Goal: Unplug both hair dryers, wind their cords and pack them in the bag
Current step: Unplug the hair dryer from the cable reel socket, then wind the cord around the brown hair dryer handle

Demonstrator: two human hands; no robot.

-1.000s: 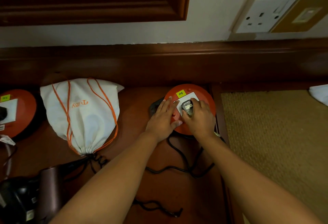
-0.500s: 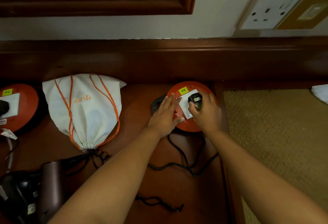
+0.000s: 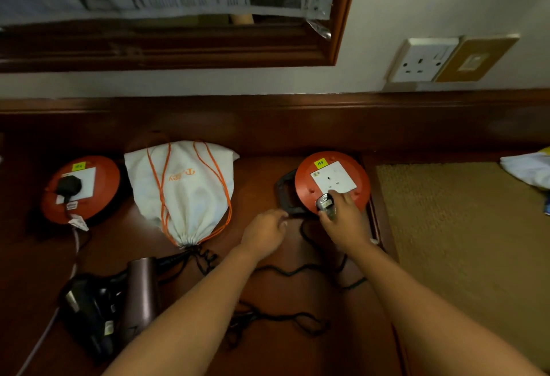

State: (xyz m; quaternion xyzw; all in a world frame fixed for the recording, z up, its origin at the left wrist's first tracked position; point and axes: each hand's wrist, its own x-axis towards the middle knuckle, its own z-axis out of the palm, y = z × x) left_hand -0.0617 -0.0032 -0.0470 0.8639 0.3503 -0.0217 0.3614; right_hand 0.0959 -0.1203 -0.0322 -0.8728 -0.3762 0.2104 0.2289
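Observation:
My right hand (image 3: 345,221) grips a black plug (image 3: 326,203), which is out of the white socket on the right orange cable reel (image 3: 333,182). Its black cord (image 3: 297,271) trails across the wooden floor toward two hair dryers, a brown one (image 3: 143,289) and a black one (image 3: 89,313), lying at the lower left. My left hand (image 3: 265,232) hovers beside the reel's black handle, fingers loosely curled, holding nothing. A white drawstring bag (image 3: 184,191) with orange cords lies between the reels. On the left orange reel (image 3: 80,188) another black plug (image 3: 68,186) is still seated.
A woven tan mat (image 3: 461,241) covers the floor at the right, with a white cloth (image 3: 529,170) at its far corner. A wall socket (image 3: 422,60) sits above the dark wooden skirting. A framed mirror with paper taped over it hangs at the upper left.
My right hand has pulled the plug out of the right reel's socket and drawn it toward me. My left hand has lifted off the reel and moved back to the left.

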